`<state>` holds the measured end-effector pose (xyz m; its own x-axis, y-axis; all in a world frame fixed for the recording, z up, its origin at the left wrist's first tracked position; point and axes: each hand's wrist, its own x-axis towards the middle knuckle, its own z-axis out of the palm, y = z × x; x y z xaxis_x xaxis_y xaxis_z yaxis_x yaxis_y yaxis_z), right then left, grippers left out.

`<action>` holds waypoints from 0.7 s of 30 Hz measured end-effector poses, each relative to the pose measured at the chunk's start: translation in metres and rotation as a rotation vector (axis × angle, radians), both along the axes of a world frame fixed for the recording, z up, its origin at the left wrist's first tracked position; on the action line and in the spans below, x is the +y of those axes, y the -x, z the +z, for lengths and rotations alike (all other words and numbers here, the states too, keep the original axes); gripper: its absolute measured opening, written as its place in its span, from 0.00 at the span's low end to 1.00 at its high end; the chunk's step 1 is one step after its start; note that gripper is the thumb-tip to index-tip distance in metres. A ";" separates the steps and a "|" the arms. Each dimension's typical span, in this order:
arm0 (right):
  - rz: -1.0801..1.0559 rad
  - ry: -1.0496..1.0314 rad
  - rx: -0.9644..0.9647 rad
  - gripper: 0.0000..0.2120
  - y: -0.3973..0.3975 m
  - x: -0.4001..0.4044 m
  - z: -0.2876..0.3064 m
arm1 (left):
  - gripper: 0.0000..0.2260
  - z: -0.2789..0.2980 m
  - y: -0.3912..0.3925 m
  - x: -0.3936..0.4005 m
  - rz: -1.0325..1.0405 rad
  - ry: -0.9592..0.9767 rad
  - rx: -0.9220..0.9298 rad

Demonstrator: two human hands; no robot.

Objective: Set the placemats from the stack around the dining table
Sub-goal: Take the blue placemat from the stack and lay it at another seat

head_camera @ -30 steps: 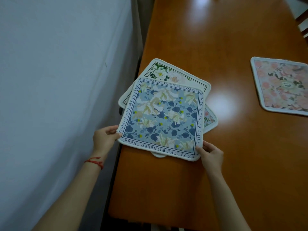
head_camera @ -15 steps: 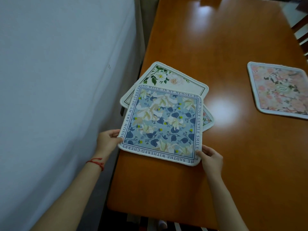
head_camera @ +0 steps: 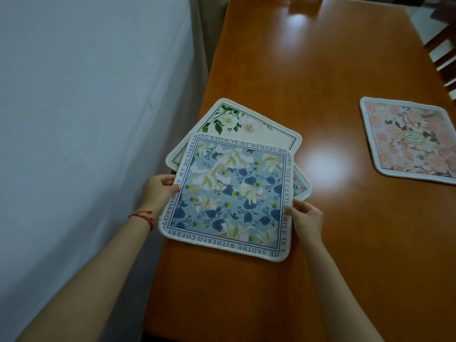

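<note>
White wall [head_camera: 86,119], wooden chair [head_camera: 441,53]

Blue placemat [head_camera: 230,197]: hides most of the white floral mat [head_camera: 249,124] beneath it.
Third mat [head_camera: 301,185]: only a pink-patterned corner shows at the right; the rest is covered.
Pink placemat [head_camera: 407,140]: right side cut off by the picture's edge.
Hands: fingers of the left hand [head_camera: 159,187] and right hand [head_camera: 306,217] under the blue placemat's edges are hidden.
Pink placemat's centre label: too small to read.
Chair [head_camera: 444,53]: mostly out of frame.
</note>
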<state>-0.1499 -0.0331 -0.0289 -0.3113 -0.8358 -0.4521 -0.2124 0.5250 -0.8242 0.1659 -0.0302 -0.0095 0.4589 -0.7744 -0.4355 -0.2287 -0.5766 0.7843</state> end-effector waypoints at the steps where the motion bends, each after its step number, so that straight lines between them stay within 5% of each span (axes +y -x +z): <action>1: 0.001 -0.003 0.003 0.15 0.000 -0.003 -0.001 | 0.13 0.001 0.001 -0.003 -0.002 0.000 -0.005; 21: 0.008 0.045 0.048 0.09 0.003 0.011 0.012 | 0.13 0.019 0.014 0.002 -0.006 0.101 0.013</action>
<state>-0.1525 -0.0220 -0.0166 -0.3253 -0.8576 -0.3984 -0.2565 0.4856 -0.8357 0.1523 -0.0278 0.0094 0.4485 -0.8177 -0.3608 -0.2214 -0.4928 0.8415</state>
